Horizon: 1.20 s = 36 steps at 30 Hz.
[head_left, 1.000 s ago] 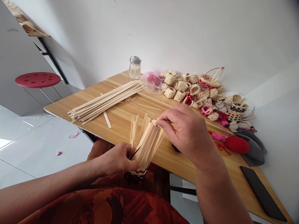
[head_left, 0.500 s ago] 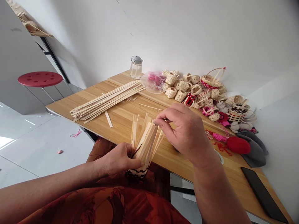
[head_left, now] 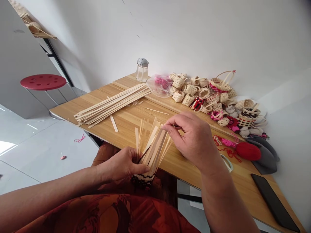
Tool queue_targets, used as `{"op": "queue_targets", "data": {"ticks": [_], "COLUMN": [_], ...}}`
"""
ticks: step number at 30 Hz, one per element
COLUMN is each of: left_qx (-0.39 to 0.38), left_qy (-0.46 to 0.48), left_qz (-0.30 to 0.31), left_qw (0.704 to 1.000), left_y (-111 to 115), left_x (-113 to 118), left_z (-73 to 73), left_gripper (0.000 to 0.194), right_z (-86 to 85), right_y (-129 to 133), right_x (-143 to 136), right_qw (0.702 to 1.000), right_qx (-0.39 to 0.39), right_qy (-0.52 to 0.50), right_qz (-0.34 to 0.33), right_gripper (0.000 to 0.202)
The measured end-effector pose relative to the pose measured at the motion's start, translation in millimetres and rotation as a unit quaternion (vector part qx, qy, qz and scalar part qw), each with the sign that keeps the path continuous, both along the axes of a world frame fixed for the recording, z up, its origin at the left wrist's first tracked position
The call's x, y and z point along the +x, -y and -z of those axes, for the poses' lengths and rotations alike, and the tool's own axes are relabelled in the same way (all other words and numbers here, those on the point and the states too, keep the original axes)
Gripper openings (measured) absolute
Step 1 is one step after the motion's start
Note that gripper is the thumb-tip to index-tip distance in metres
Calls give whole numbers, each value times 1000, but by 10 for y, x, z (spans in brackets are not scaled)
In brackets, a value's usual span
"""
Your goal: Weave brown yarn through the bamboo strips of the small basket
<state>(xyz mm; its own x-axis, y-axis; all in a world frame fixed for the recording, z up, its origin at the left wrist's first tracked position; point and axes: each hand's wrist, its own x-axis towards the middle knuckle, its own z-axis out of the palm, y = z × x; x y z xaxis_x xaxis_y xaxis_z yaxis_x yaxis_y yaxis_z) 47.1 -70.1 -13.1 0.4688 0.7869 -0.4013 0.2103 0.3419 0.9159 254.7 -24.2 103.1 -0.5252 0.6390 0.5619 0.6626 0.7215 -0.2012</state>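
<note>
A half-woven basket (head_left: 144, 179) with a black-and-pale checked base sits above my lap, at the table's near edge. Many loose pale strips (head_left: 153, 142) stand up out of its rim and fan apart at the top. My left hand (head_left: 128, 163) is closed round the rim side, thumb pressed across the strips in front. My right hand (head_left: 188, 137) pinches the upper end of one pale strip (head_left: 159, 139) between thumb and forefinger. Its other fingers are curled, and the basket's far side is hidden.
A bundle of long flat strips (head_left: 114, 105) lies on the table (head_left: 132, 121). Behind stand a lidded jar (head_left: 142, 70), a bag of pink yarn (head_left: 160, 84) and several small woven baskets (head_left: 191, 89). At right are red yarn (head_left: 247, 151), a tape roll (head_left: 228, 163) and a phone (head_left: 274, 200).
My right hand has shifted slightly right and down, still pinching at the strip tops. Some strips lean a little differently. My left hand keeps its grip on the basket.
</note>
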Motion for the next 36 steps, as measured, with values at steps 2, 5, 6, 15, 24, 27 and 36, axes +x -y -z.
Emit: {"op": "queue_targets", "data": {"ticks": [2, 5, 6, 15, 24, 27, 36], "left_qx": [1, 9, 10, -25, -40, -46, -63], "left_qy": [-5, -12, -12, 26, 27, 39, 41], "left_qz": [-2, -9, -11, -15, -4, 1, 25], "left_qw": [1000, 1000, 1000, 999, 999, 998, 997], "left_y": [3, 11, 14, 26, -43, -74, -145], "left_x": [21, 52, 58, 19, -132, -223, -125], "left_z": [-10, -35, -44, -49, 53, 71, -70], "left_gripper": [19, 18, 18, 21, 32, 32, 37], "right_z": [-13, -32, -33, -9, 109, 263, 580], "right_y": [-15, -36, -39, 115, 381, 437, 601], "right_x": [-18, -40, -43, -11, 373, 639, 585], "right_qw": [1000, 1000, 1000, 999, 970, 941, 927], "right_qx": [-5, -14, -16, -36, -226, -305, -371], "right_qy": [1, 5, 5, -19, 81, 143, 45], "right_qz": [-2, -5, -5, 28, 27, 40, 11], "right_gripper": [10, 12, 12, 12, 16, 15, 16]}}
